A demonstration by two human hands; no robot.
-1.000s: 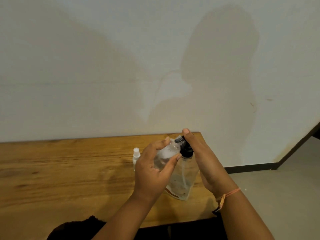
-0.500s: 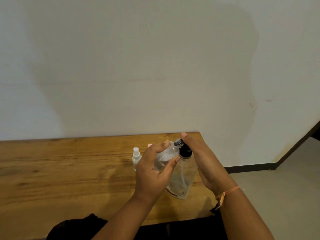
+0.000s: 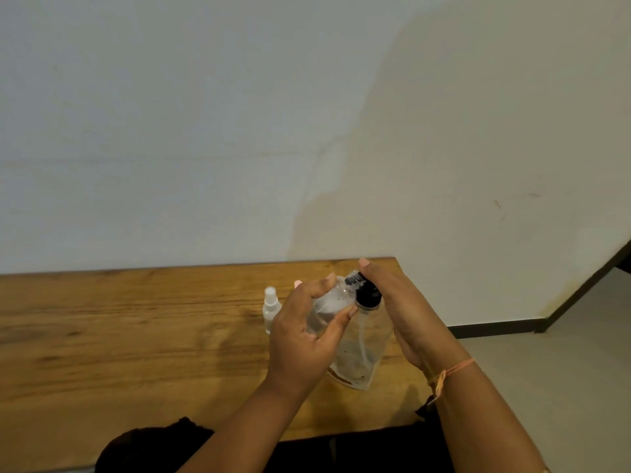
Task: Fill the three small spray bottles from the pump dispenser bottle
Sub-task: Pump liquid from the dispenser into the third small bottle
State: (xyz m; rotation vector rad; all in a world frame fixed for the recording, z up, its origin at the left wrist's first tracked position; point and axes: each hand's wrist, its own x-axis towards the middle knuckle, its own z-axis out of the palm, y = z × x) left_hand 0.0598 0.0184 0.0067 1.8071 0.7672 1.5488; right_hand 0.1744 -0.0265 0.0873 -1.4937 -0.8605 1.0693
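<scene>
Your right hand point(image 3: 399, 312) has pressed the pump point(image 3: 367, 295) slightly lower. Left of the pump, one fingertip point(image 3: 297, 283) of your left hand point(image 3: 305, 336) now shows beyond the spray bottle point(image 3: 329, 307). Above the pump, the shadow point(image 3: 478, 148) has shifted.

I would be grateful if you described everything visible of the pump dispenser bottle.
The pump dispenser bottle is clear plastic with a black pump head and a thin tube running down inside. Only a little liquid shows near its bottom. It stands roughly upright on the wooden table near its right end. The right hand rests on the pump head; the left hand holds a small clear bottle against its spout.
</scene>
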